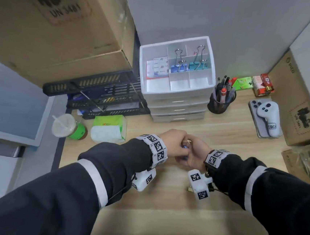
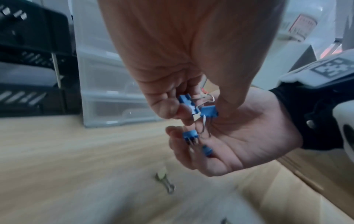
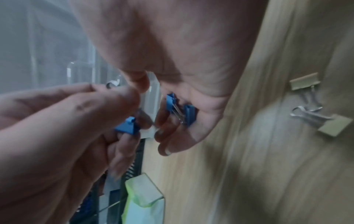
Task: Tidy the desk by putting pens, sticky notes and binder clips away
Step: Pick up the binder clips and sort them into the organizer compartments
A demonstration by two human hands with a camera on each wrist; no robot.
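Note:
Both hands meet above the middle of the wooden desk (image 1: 161,203). My right hand (image 1: 194,156) is cupped palm-up, and its curled fingers (image 3: 166,145) hold small blue binder clips (image 3: 189,113) (image 2: 189,135). Just above it, my left hand (image 1: 174,143) pinches another small blue clip (image 3: 126,127) (image 2: 186,103) between thumb and fingertips. Two beige binder clips (image 3: 304,81) (image 3: 333,126) lie loose on the desk beside the hands. The white drawer organiser (image 1: 211,79) behind holds sticky notes (image 1: 158,67), a large blue clip (image 1: 179,67) and a teal one (image 1: 198,64). Pens stand in a black mesh cup (image 1: 221,103).
A tissue pack (image 1: 109,128) and a lidded drink cup (image 1: 64,125) sit at the left, in front of a black paper tray rack (image 1: 96,92). A phone with a white controller (image 1: 266,116) and cardboard boxes (image 1: 300,112) stand at the right.

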